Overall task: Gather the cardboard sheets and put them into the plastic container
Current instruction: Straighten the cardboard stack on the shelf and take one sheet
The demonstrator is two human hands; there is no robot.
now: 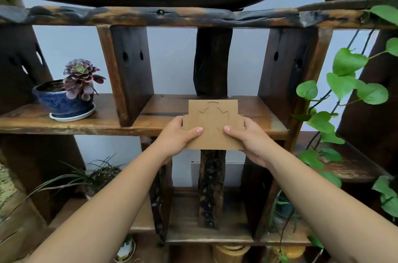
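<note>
- Head view: you hold the cardboard sheets (pixel 213 125) in front of the middle shelf (pixel 120 121) of a dark wooden rack, their top edge over the shelf board and their lower edge hanging out past its front lip.
- Your left hand (pixel 181 135) pinches the stack's left edge, thumb pressed flat on the face and fingers hidden behind it; your right hand (pixel 247 137) mirrors this on the right edge.
- The two-sided hold looks meant to square the layers up: stepped corners show on both sides of the stack, so there seems to be more than one sheet, though the count cannot be told.
- Curved die-cut lines mark the front sheet, so it may flex if you squeeze near its middle; gripping at the edges avoids that.
- The blue pot with the purple succulent (pixel 69 94) stands on the same shelf, well to the left of the cardboard, clear of your arms.
- No plastic container is in view, so my guess is you are at the gathering step, with the drop-off to come.
</note>
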